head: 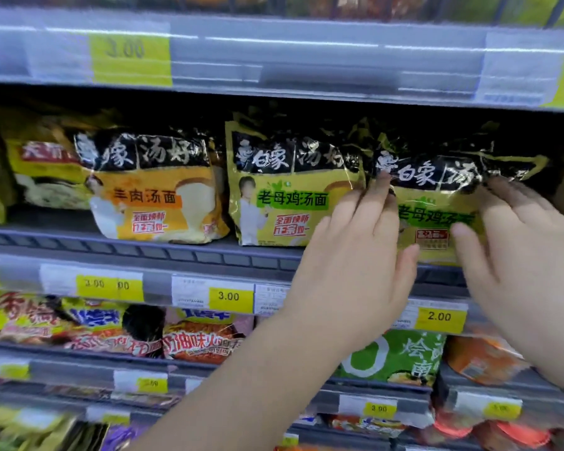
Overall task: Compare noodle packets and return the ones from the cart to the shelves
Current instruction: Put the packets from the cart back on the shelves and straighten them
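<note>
Left grip [355, 255] and right grip [528, 255] press flat-fingered, clasping nothing, on a noodle packet [437, 219] between them — probably light, crinkly, best taken by its side edges.

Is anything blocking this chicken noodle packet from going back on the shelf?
Nothing visible does. The left hand and right hand press the packet onto the shelf, beside a matching packet. Behind it is too dark to judge.

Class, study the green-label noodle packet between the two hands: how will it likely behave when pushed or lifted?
The green-label packet probably flexes rather than stays stiff: its top edge looks crumpled. Its glossy film shows glare, so it may slip under the left hand and right hand. Standing on edge on the shelf, it could tip forward.
</note>
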A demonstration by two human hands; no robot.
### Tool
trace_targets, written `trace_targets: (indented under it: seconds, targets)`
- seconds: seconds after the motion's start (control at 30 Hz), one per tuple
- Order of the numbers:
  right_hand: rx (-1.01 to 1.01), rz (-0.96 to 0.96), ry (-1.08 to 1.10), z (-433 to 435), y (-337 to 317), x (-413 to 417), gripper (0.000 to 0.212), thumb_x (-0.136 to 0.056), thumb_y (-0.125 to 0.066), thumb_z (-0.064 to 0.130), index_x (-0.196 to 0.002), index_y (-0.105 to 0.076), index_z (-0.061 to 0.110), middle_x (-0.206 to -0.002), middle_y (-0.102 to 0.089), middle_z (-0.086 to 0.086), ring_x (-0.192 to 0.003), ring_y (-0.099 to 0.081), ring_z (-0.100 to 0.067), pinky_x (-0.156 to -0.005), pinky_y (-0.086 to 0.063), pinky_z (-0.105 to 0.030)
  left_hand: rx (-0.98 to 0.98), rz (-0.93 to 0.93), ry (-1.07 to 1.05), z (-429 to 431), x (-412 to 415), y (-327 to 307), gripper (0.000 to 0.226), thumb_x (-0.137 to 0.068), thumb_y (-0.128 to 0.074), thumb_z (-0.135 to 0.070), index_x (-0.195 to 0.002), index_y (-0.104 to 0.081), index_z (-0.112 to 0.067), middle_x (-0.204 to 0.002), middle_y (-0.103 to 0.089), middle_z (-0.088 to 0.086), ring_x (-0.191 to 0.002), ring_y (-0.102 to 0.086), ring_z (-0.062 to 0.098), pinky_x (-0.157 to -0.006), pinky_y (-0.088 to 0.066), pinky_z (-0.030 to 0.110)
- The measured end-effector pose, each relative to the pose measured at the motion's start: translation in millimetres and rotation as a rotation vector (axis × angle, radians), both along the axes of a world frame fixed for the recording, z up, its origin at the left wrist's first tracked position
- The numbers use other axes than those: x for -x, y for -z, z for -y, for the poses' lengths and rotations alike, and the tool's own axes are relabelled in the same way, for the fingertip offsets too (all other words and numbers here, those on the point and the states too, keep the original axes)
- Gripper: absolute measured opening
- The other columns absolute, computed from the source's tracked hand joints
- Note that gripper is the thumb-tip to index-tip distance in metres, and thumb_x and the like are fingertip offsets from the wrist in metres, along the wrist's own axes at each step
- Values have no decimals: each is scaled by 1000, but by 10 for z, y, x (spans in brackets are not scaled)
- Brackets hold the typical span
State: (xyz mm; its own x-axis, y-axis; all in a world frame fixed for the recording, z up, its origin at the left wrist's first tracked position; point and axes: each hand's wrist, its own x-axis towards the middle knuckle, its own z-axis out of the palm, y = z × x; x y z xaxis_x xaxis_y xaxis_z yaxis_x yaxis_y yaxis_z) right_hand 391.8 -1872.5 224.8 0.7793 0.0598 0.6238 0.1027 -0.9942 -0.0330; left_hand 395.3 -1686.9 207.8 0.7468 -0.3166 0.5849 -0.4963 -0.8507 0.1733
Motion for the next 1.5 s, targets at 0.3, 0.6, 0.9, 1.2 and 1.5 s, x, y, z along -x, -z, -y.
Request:
trace_targets:
  seconds: [0.3,0.6,0.9,1.2,1.5]
  targets:
    - [-456,-120,-493,-650,-195,391,43,-93,-42,61,-130,-59,48,-115,-65,31,-107,-65,1,-82,-58,-32,361,34,-285,-1943,868,-43,27,-105,-53,-48,-129,-59,-37,-130,-56,-25,-114,-55,-10,-84,-51,31]
    - [-554,-356,-555,-1967,-346,66,39,-92,-47,50,-125,-61,37,-107,-70,24,-87,-65,7,-73,-48,-13,474,-243,-497,-2998,313,-333,29,-102,-62,-33,-129,-64,-23,-111,-72,-11,-107,-67,11,-97,-48,30]
    - [-473,-420,-414,-2357,-225,-273,11,-103,-51,30,-102,-62,28,-80,-72,10,-81,-71,-16,-75,-57,-36,515,-377,-329,-3140,-143,-324,42,-104,-61,-40,-141,-59,-20,-121,-64,-14,-50,-65,-3,-49,-45,10]
    - [-588,-517,-360,-2345,-273,-333,14,-98,-66,28,-86,-59,26,-68,-74,7,-54,-67,-1,-65,-60,-32,535,-388,-260,-3239,-282,-274,18,-99,-66,-41,-96,-56,-27,-106,-71,-10,-42,-61,2,-46,-40,17]
    - [-587,-428,-218,-2411,-256,-387,21,-98,-66,36,-84,-60,22,-54,-71,4,-35,-58,1,-41,-44,-19,602,-373,-275,-3224,-401,-292,23,-97,-69,-40,-85,-54,-28,-95,-65,-16,-38,-61,1,-33,-32,10]
